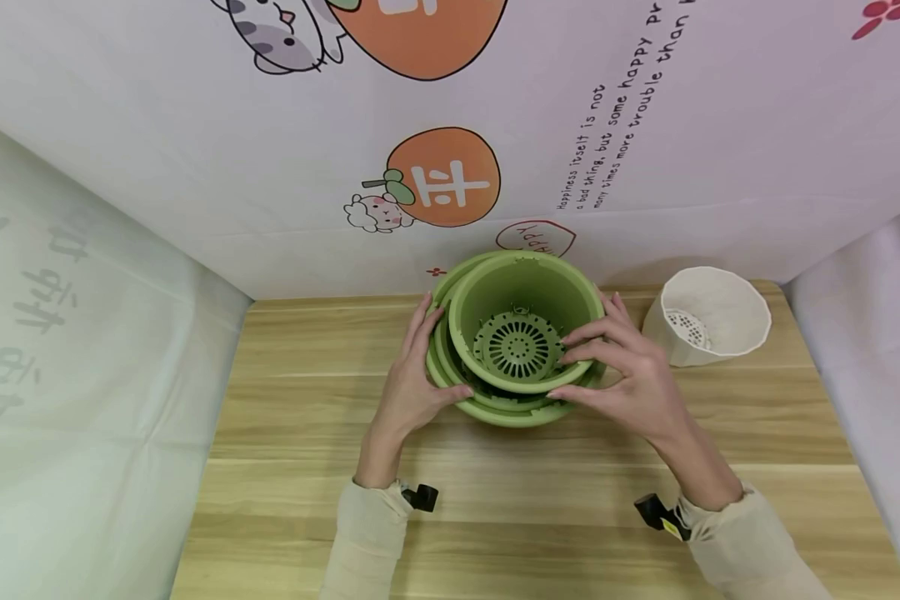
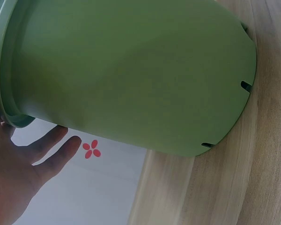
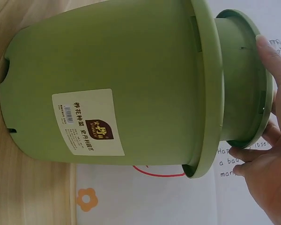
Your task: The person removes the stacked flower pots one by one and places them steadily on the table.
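A large green flowerpot [image 3: 145, 79] stands upright on the table, a printed label [image 3: 89, 123] on its side. Inside its rim [image 1: 517, 417] another green rim shows, and a smaller green flowerpot [image 1: 521, 287] with a slotted bottom sits innermost. In the right wrist view this smaller pot [image 3: 241, 79] sticks up above the big one. My right hand [image 1: 633, 367] grips the smaller pot's rim, some fingers inside and the thumb at its near edge. With thumb and fingers spread around it, my left hand [image 1: 412, 392] holds the large pot's rim from the left.
A white faceted pot [image 1: 727, 308] with a perforated bottom stands at the back right of the wooden table [image 1: 300, 467]. Behind the table hangs a white printed cloth [image 1: 285, 183], and pale cloth walls [image 1: 82, 333] rise at both sides.
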`<state>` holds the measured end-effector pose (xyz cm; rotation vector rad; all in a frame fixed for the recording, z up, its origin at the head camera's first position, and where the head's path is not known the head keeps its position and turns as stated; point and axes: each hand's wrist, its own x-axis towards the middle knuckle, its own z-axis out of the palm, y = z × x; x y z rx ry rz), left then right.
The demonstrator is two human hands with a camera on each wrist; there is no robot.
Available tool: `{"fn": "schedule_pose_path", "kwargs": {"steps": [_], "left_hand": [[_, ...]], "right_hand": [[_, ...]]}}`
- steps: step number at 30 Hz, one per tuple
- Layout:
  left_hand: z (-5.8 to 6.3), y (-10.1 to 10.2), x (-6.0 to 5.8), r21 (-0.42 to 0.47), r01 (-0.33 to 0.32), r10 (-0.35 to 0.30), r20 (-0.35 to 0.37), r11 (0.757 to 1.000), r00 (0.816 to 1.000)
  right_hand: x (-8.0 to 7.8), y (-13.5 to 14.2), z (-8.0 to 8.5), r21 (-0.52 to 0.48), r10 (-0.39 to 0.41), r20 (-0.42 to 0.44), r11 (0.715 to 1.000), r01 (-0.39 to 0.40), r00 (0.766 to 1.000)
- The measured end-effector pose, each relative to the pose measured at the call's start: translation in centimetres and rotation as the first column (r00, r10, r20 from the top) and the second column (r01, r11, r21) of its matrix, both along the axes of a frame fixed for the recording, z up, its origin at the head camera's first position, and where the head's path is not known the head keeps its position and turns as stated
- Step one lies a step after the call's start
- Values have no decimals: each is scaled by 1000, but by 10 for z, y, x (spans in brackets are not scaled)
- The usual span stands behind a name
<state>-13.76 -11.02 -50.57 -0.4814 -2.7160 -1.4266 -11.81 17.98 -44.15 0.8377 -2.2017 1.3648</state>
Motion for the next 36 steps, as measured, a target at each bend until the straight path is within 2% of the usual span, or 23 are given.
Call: {"fn": "schedule_pose_path", "kwargs": {"steps": [4,12,26,36], "left_hand": [[0,0,0,0,1,-1,-6,1000,1000],[1,-1,0,7,2,-2,-14,1000,1000],[-1,-1,0,4,-3,3,-27,1000,1000],[0,-1,0,4,-2,2,-27,1000,1000]], "right_hand": [[3,-3,10,-13,3,-6,1000,-3,1000],[0,-1,6,-23,13,-39,1000,-14,999],[4,-8,29,-44,15,-74,999,-18,997],[3,-9,32,-63,8,-96,998,-14,995]]}}
